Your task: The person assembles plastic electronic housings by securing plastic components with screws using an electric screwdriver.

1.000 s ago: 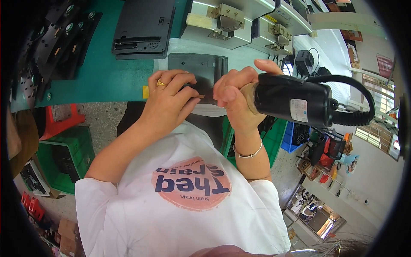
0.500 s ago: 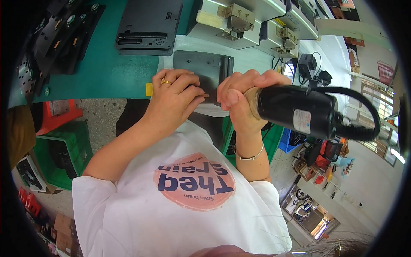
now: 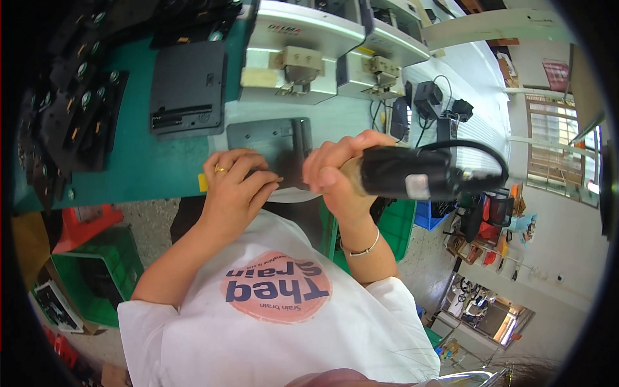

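Green bench (image 3: pixel 138 171) top, workshop room behind with window at right. Grey plate (image 3: pixel 271 145) lies at bench's near edge. Left hand (image 3: pixel 235 187) presses flat on plate, holding nothing. Right hand (image 3: pixel 338 177) wrapped around black electric screwdriver (image 3: pixel 412 174), white rectangular label on its body. Red and green crates (image 3: pixel 90 258) on floor at left.

Flat plate (image 3: pixel 271 145) on bench edge, left hand (image 3: pixel 233 187) on it, power screwdriver (image 3: pixel 412 173) right (cable trailing), fixtures (image 3: pixel 303 68) behind.
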The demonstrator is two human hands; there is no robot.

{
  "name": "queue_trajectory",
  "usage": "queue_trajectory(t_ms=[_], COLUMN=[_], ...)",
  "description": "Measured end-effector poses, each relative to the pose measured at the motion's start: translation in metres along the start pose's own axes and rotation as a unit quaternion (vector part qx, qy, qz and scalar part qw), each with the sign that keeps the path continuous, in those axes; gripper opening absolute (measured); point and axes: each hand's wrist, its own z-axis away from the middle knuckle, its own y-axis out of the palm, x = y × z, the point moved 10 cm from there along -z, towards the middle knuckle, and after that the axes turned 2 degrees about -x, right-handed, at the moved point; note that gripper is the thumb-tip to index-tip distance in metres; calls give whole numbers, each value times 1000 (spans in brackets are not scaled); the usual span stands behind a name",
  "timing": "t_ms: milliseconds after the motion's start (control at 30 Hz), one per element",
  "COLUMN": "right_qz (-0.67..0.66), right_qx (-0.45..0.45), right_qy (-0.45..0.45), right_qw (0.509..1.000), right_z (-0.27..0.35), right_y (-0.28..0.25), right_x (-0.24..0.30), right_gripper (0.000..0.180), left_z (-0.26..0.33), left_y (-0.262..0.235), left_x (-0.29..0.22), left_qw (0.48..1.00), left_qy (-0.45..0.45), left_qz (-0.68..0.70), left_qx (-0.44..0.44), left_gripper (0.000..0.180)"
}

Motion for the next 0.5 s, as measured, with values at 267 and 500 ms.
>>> queue_trajectory(t_ms=[267,500], right_qz=[24,40], right_qx=[-225,-205], right_qy=[-223,-218], right_qw=[948,953], right_z=[-68,-92], right_y=[-114,-122], right_x=[80,72], right_gripper=[47,46], left_z=[-4,-8], left_y=[1,2], left_x=[-3,-4], left_qw=[1000,1000], left_qy=[-4,-8], left_qz=[-12,-21], left_qx=[14,16], left_gripper=[16,16])
